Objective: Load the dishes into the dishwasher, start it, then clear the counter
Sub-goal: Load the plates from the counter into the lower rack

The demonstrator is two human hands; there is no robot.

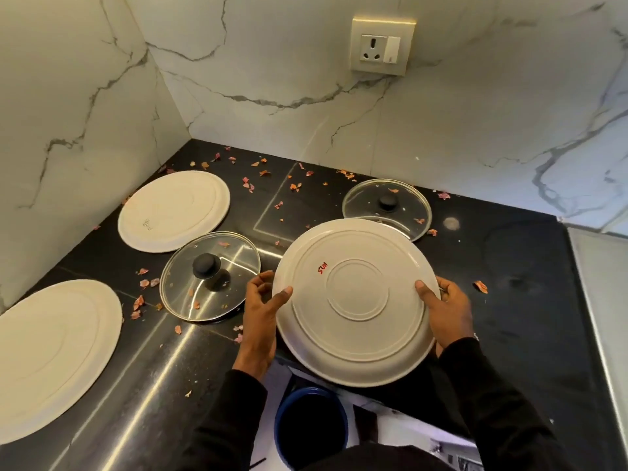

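Hands: left hand [261,300] and right hand [445,307] grip opposite rims of the held plate [356,300], upturned over the counter [516,317] edge. Left of them: near plate [51,351], far plate [173,210], not loaded. Near lid [209,275] beside the left hand; far lid [387,207] beyond the held plate. Petal scraps [481,286] scattered, uncleared. Dishwasher unseen; loading judged barely begun.

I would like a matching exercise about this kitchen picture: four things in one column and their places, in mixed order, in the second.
Things:
1 plate with red writing
2 socket
3 bucket
4 petals

Places:
a on the marble wall
b below the counter edge
c held by the left hand and right hand
d scattered on the counter

Pairs: 1-c, 2-a, 3-b, 4-d
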